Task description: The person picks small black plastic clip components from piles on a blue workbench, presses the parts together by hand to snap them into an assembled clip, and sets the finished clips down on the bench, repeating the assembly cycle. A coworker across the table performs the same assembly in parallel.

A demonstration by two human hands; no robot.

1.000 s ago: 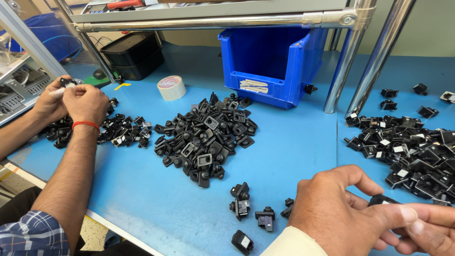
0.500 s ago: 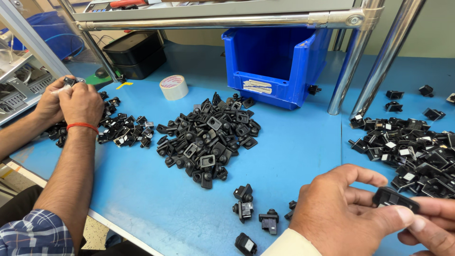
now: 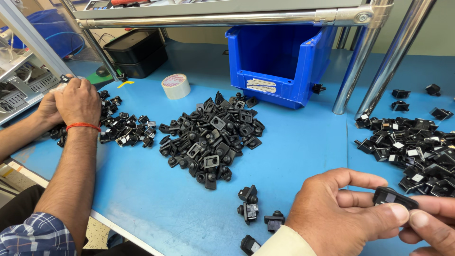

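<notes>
My left hand (image 3: pixel 341 215) and my right hand (image 3: pixel 433 225) meet at the lower right, low over the blue table (image 3: pixel 303 142). Together they pinch one small black plastic part (image 3: pixel 395 196), left thumb and forefinger on its near end, right fingers under its far end. A few loose black parts (image 3: pixel 249 206) lie just left of my left wrist. A big heap of the same black parts (image 3: pixel 211 137) sits in the middle of the table. Another heap with white faces (image 3: pixel 417 151) lies to the right, above my hands.
A co-worker's two hands (image 3: pixel 71 102) work at the left over a smaller pile of parts (image 3: pixel 125 130). A blue bin (image 3: pixel 279 61) stands at the back, with a tape roll (image 3: pixel 176 86), a black tray (image 3: pixel 135 52) and two metal posts (image 3: pixel 360 61) nearby.
The black part has risen clear of my right fingers into full view between both hands. The view has shifted slightly; the co-worker's hands stay at the left pile.
</notes>
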